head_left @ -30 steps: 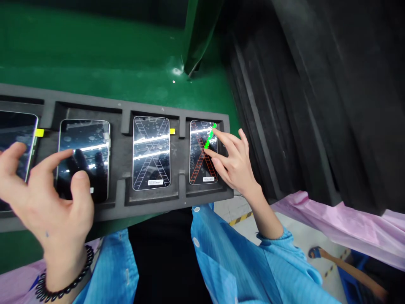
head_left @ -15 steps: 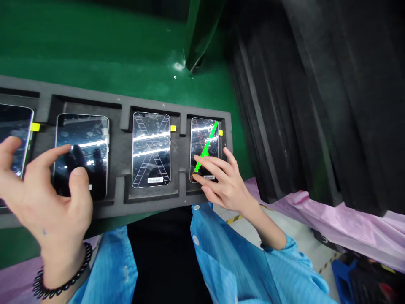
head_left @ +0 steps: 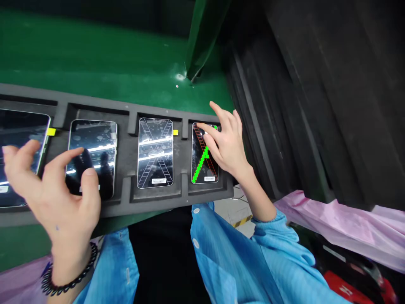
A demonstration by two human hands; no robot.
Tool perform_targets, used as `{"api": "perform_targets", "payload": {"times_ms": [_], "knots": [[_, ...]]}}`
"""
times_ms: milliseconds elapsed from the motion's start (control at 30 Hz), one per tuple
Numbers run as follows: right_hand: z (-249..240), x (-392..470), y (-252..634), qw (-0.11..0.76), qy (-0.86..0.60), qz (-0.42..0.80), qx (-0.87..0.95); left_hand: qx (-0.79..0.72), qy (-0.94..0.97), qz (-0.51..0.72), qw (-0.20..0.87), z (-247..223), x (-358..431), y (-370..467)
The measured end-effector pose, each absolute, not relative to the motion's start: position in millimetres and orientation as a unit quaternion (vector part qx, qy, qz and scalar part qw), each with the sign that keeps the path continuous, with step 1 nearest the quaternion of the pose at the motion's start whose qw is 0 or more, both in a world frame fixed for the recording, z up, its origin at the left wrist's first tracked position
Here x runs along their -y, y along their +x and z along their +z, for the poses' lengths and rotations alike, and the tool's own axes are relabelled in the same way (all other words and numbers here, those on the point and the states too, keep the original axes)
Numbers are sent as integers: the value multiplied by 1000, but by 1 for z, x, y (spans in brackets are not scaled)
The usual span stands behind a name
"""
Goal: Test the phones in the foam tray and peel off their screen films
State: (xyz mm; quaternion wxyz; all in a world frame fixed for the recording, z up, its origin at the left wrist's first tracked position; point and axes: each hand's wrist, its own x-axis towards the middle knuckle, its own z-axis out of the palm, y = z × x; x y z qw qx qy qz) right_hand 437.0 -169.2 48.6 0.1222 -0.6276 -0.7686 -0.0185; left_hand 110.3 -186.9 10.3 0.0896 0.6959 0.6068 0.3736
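The right hand (head_left: 230,145) is open, fingers spread and gripping nothing, its index fingertip over the upper left corner of the rightmost phone (head_left: 202,162). I can't quite tell from here whether that finger presses the glass. The phone lies face up beneath the hand, showing crossed ladder bands; a stretch running down and left from under the fingers is filled green. A white label (head_left: 209,179) sits on its near end, below the thumb.

The left hand (head_left: 65,196) is open too, holding nothing, thumb and index over a dark-screened phone (head_left: 106,158); contact is unclear. Its other fingers hang over the far-left phone (head_left: 19,126). Between the two hands, well clear of both, a third phone (head_left: 155,153) shows unfilled ladder bands. All four lie in the grey tray (head_left: 126,190) under the hands, and black ridged material (head_left: 284,105) stands to the right hand's right.
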Motion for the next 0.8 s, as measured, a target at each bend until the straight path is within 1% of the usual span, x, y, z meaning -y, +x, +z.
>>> {"api": "perform_targets", "payload": {"times_ms": [233, 800], "knots": [[37, 155, 430, 72, -615, -18, 785, -600, 702, 375, 82, 10, 187, 109], [47, 221, 440, 96, -603, 10, 792, -592, 704, 383, 83, 11, 187, 110]]}}
